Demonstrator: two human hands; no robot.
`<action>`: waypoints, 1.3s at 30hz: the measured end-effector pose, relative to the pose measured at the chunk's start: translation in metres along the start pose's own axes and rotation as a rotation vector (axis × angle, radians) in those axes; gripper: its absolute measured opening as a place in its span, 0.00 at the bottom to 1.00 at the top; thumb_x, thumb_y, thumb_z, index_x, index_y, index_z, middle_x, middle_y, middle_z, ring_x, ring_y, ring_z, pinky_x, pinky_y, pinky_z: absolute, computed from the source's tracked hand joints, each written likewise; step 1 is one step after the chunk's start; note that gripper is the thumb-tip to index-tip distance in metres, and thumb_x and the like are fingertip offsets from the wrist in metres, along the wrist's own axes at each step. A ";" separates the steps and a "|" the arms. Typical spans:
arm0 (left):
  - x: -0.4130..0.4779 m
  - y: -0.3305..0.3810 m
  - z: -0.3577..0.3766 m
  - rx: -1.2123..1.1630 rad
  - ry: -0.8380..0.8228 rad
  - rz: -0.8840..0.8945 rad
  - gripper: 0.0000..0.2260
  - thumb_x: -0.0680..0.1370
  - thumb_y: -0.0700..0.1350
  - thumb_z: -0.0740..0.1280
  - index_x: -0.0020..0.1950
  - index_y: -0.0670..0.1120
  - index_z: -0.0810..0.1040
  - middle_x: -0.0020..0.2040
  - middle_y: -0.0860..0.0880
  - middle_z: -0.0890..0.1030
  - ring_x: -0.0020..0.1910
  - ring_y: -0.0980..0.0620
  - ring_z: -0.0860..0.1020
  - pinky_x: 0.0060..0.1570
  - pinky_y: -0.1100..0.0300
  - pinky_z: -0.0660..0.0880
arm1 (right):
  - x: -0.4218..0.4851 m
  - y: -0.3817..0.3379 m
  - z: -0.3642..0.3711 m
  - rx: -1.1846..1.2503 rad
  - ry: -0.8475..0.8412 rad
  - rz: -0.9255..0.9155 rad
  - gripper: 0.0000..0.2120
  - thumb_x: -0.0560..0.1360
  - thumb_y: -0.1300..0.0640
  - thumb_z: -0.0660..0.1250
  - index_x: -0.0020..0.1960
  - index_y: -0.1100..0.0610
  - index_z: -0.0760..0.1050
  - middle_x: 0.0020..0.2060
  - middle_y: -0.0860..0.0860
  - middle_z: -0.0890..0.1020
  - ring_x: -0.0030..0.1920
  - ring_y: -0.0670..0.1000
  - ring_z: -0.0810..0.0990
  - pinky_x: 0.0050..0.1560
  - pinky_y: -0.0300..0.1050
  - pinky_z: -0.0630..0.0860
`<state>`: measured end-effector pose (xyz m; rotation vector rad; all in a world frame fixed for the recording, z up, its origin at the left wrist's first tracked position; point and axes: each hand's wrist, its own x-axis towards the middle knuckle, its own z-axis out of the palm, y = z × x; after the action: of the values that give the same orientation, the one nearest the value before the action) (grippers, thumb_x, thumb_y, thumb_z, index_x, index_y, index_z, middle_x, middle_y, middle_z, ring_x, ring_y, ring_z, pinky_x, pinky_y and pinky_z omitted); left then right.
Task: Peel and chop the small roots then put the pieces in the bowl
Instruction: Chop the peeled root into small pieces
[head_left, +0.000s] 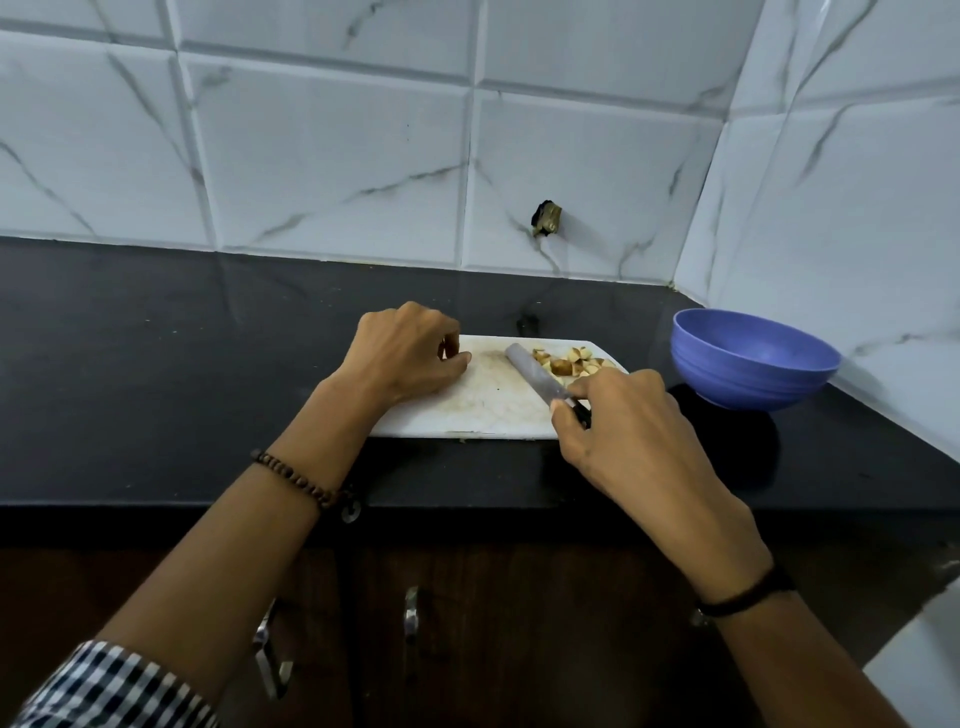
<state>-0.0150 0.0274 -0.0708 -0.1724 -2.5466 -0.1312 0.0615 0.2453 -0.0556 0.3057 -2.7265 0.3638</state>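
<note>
Centre-right of the frame, the right hand (623, 431) grips the knife (540, 376) by its handle. The blade lies against the chopped root pieces (566, 364), likely to gather them. The left hand (405, 358) rests on the cutting board (467, 410), probably steadying it; its fingers are curled, and I cannot tell whether they pinch anything. At far right, the blue bowl (753, 358) waits on the table (156, 364).
</note>
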 end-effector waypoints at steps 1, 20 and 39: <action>0.000 0.000 0.001 -0.037 -0.004 0.026 0.08 0.76 0.55 0.66 0.46 0.53 0.81 0.42 0.56 0.80 0.42 0.54 0.77 0.36 0.59 0.66 | 0.000 0.000 0.000 0.002 0.004 0.002 0.15 0.80 0.46 0.61 0.61 0.53 0.78 0.34 0.46 0.61 0.31 0.45 0.67 0.33 0.41 0.70; 0.002 0.001 -0.007 -0.520 -0.176 -0.018 0.12 0.77 0.54 0.69 0.46 0.47 0.84 0.38 0.57 0.82 0.38 0.60 0.79 0.39 0.66 0.76 | 0.000 -0.003 0.004 0.083 0.014 -0.028 0.16 0.80 0.46 0.61 0.61 0.52 0.78 0.36 0.48 0.70 0.32 0.45 0.71 0.27 0.37 0.63; 0.000 -0.004 0.000 -0.535 -0.111 -0.066 0.10 0.70 0.51 0.76 0.48 0.48 0.87 0.43 0.54 0.85 0.44 0.61 0.81 0.53 0.58 0.79 | 0.008 -0.007 0.007 0.174 0.010 -0.075 0.15 0.79 0.47 0.63 0.60 0.52 0.80 0.33 0.49 0.76 0.33 0.46 0.75 0.35 0.42 0.75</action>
<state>-0.0158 0.0232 -0.0710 -0.3069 -2.5704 -0.8499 0.0540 0.2352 -0.0573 0.4500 -2.6696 0.5813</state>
